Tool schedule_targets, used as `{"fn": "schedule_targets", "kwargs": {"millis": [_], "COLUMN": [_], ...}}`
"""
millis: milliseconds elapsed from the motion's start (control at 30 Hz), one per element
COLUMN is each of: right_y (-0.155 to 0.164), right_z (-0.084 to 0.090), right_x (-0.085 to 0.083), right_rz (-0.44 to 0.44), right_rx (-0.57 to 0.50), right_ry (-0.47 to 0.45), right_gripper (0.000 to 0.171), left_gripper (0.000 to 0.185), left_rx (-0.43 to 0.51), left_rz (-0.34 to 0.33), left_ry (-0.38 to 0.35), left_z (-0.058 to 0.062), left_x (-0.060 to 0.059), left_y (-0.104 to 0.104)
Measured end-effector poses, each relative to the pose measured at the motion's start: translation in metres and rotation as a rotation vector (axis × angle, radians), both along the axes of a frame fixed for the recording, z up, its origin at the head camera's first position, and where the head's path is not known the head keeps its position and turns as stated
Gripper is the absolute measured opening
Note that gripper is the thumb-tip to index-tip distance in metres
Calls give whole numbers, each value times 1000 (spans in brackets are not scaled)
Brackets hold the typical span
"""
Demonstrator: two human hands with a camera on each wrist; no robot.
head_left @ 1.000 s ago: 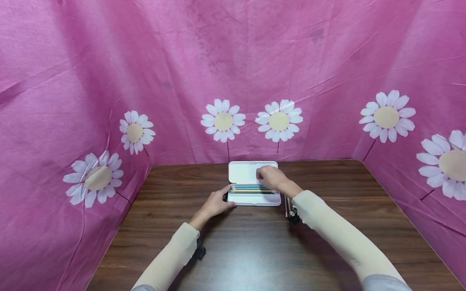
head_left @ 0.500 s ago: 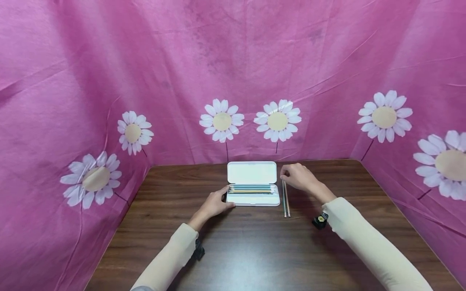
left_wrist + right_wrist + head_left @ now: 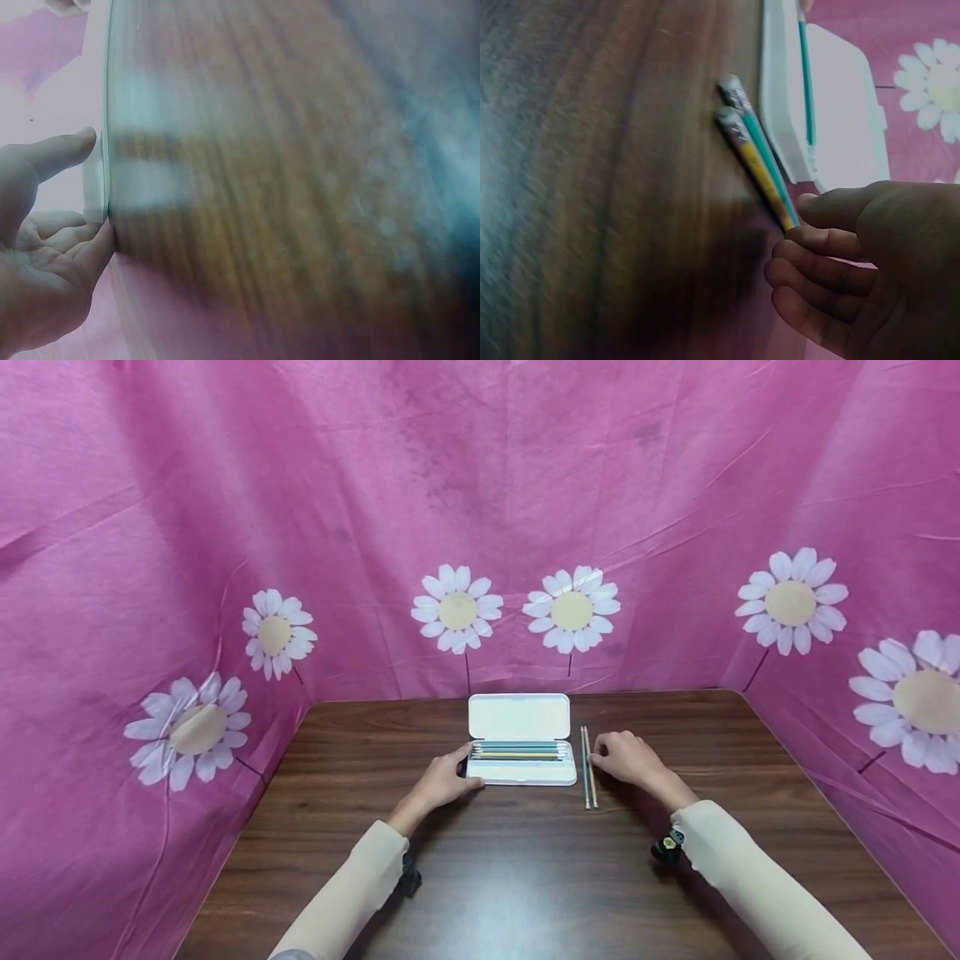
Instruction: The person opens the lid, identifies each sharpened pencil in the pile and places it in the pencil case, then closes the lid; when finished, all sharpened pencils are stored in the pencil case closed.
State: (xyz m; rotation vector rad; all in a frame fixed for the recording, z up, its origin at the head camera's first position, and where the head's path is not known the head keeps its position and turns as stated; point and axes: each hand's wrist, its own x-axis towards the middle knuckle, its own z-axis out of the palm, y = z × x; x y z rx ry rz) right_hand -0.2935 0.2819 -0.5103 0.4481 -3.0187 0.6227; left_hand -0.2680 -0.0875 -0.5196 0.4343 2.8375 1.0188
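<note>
Pencils (image 3: 588, 768): two loose ones, lying parallel and touching, centre frame just right of the open pencil case (image 3: 522, 763). From frame left: my left hand (image 3: 441, 781) rests fingers against the case's left end, loosely spread, nothing pinched. Case is white rigid plastic, smooth, rounded corners, lid folded back flat, a row of pencils inside. Right hand (image 3: 625, 759) sits beside the loose pair, fingertips (image 3: 799, 234) curled at their near ends; can't tell if it's actually pinching. I'd judge them light, stiff, thin, prone to rolling on the glossy wood-grain table (image 3: 525, 868). Best pinched mid-shaft, both together.
</note>
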Motion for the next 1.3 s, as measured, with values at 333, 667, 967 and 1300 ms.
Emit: {"fn": "schedule_targets", "kwargs": {"millis": [333, 667, 967, 1300], "right_y": [22, 18, 19, -14], "right_z": [-56, -45, -52, 10], "right_x": [-33, -22, -22, 19], "right_rz": [-104, -145, -159, -146], "right_rx": [6, 5, -16, -46], "right_ry": [-86, -145, -84, 5], "right_gripper": [18, 24, 19, 10], "left_gripper": [81, 84, 82, 84], "left_rx": [-6, 8, 7, 9], "left_rz": [-5, 13, -19, 3], "left_ry": [15, -24, 50, -9], "left_z": [1, 1, -12, 3], "left_x": [3, 0, -5, 3], "left_y": [0, 0, -5, 0]}}
